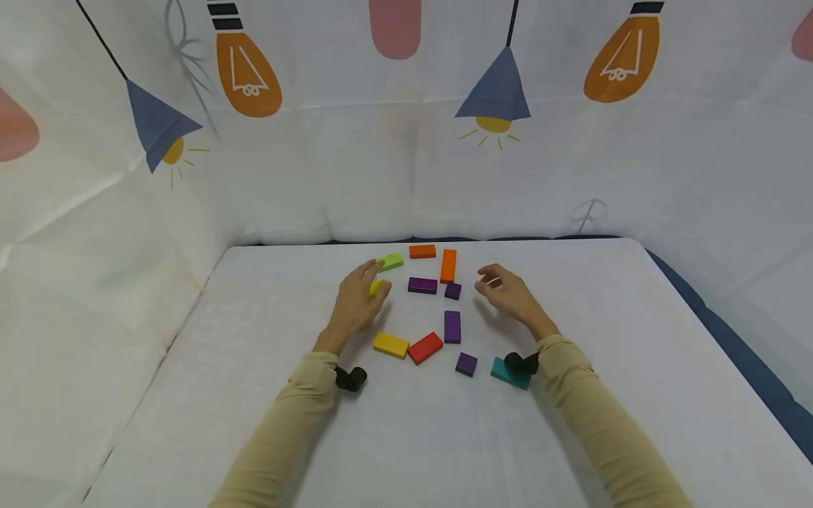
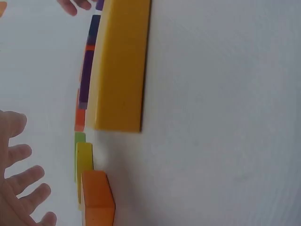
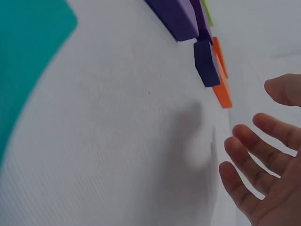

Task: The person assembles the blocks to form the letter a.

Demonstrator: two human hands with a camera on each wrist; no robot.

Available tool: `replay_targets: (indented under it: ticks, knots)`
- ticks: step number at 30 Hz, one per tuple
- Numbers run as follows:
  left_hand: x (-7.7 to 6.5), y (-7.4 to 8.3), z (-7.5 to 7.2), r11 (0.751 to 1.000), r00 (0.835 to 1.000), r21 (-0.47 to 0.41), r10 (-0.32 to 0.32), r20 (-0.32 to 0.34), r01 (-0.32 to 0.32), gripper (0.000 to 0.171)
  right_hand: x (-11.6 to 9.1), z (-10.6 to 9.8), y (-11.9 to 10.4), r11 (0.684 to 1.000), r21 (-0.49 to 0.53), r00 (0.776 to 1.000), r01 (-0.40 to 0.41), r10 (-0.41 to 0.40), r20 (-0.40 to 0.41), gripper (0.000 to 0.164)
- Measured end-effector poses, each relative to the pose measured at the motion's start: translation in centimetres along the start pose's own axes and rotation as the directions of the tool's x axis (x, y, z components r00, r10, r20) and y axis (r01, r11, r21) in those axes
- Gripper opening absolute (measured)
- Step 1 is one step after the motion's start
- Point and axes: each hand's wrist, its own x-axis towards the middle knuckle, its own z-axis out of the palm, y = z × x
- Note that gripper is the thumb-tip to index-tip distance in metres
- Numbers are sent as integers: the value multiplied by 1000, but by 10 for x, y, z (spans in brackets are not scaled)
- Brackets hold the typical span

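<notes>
One yel. block (image 1: 376, 287) lies nr L hand (image 1: 356, 300), R hand (image 1: 512, 296) nr dk. purple block (image 1: 453, 291) — both hands' fingers apart.

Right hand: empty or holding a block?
Empty: in the right wrist view, the right hand has its fingers apart and nothing between them.

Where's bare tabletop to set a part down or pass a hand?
Free on the white tabletop: right of the right hand; left of the left hand; and between the beige fabric sleeves, nearer the person than the red rectangular block. Crowded: the far middle, where orange rectangular blocks and a purple rectangular block sit close.
</notes>
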Motion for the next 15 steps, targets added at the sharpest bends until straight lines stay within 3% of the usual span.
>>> replay_targets:
  ticks: [9,15]
  knots:
    - [4,3,10,990,1000,-142,2,-19,-5,50,2,10,-3,995,94,1000,-24,24,3,44]
    - [7,9,13,973,998,-227,40,-42,-48,46,5,17,-7,986,158,999,-49,47,17,43]
